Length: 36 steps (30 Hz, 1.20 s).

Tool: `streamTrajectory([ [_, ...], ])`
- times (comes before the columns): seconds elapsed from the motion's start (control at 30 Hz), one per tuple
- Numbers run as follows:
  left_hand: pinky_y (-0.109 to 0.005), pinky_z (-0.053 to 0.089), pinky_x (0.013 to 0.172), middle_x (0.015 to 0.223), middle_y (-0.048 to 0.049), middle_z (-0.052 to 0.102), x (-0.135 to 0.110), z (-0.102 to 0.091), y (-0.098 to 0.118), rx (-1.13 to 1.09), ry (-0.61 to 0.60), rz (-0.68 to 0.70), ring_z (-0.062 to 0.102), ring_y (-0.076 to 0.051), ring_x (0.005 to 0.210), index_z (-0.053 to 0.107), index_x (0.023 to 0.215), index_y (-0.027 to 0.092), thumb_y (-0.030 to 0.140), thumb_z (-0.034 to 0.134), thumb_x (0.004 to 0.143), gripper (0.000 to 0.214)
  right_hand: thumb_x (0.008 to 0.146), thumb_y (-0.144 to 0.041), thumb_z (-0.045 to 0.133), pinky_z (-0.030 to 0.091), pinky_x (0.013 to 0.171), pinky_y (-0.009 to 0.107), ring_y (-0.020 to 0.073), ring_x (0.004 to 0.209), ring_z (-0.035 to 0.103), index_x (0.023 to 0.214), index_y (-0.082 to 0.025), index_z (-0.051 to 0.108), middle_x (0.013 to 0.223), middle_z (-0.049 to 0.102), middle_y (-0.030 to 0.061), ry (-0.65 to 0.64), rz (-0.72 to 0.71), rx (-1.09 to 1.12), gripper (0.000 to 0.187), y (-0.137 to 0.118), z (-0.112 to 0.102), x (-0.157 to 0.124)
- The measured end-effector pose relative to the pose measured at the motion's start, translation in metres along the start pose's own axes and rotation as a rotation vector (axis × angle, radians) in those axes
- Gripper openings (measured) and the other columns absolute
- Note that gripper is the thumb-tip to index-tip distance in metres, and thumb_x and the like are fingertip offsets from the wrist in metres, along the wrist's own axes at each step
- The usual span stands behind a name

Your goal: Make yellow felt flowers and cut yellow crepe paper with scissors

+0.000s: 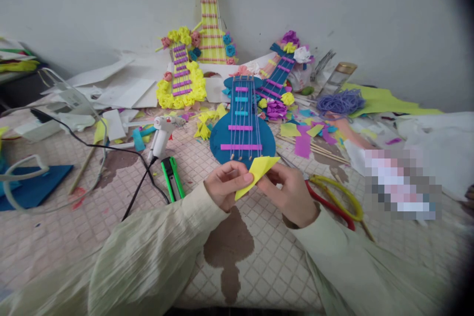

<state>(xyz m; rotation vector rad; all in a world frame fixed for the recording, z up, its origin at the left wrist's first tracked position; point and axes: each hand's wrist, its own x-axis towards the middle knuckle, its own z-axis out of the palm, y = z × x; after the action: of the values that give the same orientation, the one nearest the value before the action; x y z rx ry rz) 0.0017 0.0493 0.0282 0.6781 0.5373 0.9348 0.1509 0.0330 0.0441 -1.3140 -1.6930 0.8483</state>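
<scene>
Pale sleeves (148, 252) cut off below; hands (224, 187) pinch yellow paper (259, 172); some right fingertips hidden.

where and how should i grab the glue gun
The glue gun is probably best gripped by its handle, from the near side: it slants toward the person, with the body beyond and the black cord at its near end.

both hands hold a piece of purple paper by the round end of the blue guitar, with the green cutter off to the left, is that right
Not quite: the head view shows that the paper held by the left hand and right hand is yellow, not purple; the rest stands.
</scene>
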Motion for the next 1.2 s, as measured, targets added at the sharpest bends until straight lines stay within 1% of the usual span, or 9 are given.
streamTrajectory([
  [0.1,-0.016,0.035,0.045,0.051,0.0039,0.06,0.001,0.003,0.0,0.013,0.018,0.051,0.05,-0.004,0.045,0.058,0.06,0.016,0.02,0.075,0.055,0.018,0.073,-0.031,0.055,0.037,0.048,0.023,0.0109,0.051,0.045,0.074,-0.014,0.058,0.057,0.051,-0.001,0.013,-0.002,-0.011,0.017,0.001,0.0,0.0],
  [0.17,-0.016,0.032,0.043,0.048,0.0043,0.058,0.001,0.007,0.0,0.021,0.051,0.08,0.048,-0.004,0.042,0.059,0.058,0.015,0.022,0.077,0.051,0.02,0.073,-0.031,0.055,0.037,0.047,0.023,0.0109,0.051,0.047,0.072,-0.014,0.058,0.058,0.053,-0.0008,0.011,0.003,-0.011,0.017,0.002,0.0,0.0],
  [0.23,-0.017,0.032,0.042,0.046,0.0038,0.058,0.002,0.009,0.001,0.03,0.083,0.079,0.048,-0.004,0.041,0.059,0.055,0.015,0.024,0.079,0.047,0.024,0.073,-0.033,0.055,0.038,0.048,0.023,0.0112,0.052,0.048,0.071,-0.015,0.058,0.059,0.055,0.0,0.011,0.009,-0.007,0.018,0.003,0.0,0.0],
  [0.33,-0.017,0.032,0.043,0.048,0.0022,0.059,0.002,0.009,0.002,0.023,0.094,0.046,0.05,-0.006,0.043,0.059,0.055,0.014,0.027,0.079,0.044,0.026,0.074,-0.035,0.054,0.038,0.048,0.023,0.0116,0.053,0.05,0.07,-0.015,0.059,0.061,0.057,0.0009,0.011,0.016,-0.006,0.021,0.003,0.0,0.001],
  [0.53,-0.019,0.037,0.049,0.053,0.0012,0.061,0.002,0.008,0.004,0.025,0.119,0.035,0.054,-0.007,0.048,0.06,0.061,0.014,0.028,0.077,0.048,0.026,0.075,-0.037,0.053,0.038,0.046,0.023,0.011,0.051,0.051,0.073,-0.014,0.061,0.061,0.06,0.0018,0.013,0.044,0.007,0.025,0.002,0.0,0.002],
  [0.77,-0.023,0.041,0.052,0.052,0.0023,0.059,0.002,0.012,0.005,0.083,0.12,0.102,0.053,-0.008,0.049,0.058,0.06,0.014,0.034,0.074,0.053,0.027,0.076,-0.041,0.052,0.038,0.046,0.024,0.0115,0.051,0.051,0.075,-0.014,0.061,0.062,0.06,0.0027,0.013,0.061,0.002,0.029,0.004,0.0,0.002],
  [0.93,-0.022,0.04,0.051,0.057,0.0024,0.061,0.002,0.006,0.004,0.253,0.142,0.153,0.054,-0.009,0.052,0.058,0.064,0.015,0.034,0.076,0.05,0.03,0.075,-0.043,0.053,0.039,0.048,0.024,0.0111,0.051,0.05,0.072,-0.015,0.059,0.06,0.058,0.0013,-0.018,0.08,0.001,0.029,0.005,0.0,0.003],
  [1.07,-0.019,0.036,0.046,0.055,0.0024,0.06,0.003,0.003,0.004,0.37,0.136,0.198,0.05,-0.006,0.048,0.059,0.064,0.013,0.033,0.074,0.054,0.027,0.075,-0.043,0.053,0.04,0.049,0.024,0.0123,0.054,0.052,0.072,-0.014,0.06,0.064,0.06,0.0027,-0.039,0.094,-0.005,0.029,0.005,0.0,0.003],
  [1.2,-0.019,0.033,0.043,0.051,0.0029,0.057,0.004,0.001,0.005,0.401,0.133,0.207,0.047,-0.006,0.045,0.059,0.062,0.013,0.036,0.072,0.056,0.027,0.075,-0.043,0.052,0.039,0.046,0.023,0.0103,0.05,0.049,0.071,-0.014,0.061,0.062,0.06,0.0026,-0.107,0.129,0.06,0.031,0.002,-0.001,0.004],
])
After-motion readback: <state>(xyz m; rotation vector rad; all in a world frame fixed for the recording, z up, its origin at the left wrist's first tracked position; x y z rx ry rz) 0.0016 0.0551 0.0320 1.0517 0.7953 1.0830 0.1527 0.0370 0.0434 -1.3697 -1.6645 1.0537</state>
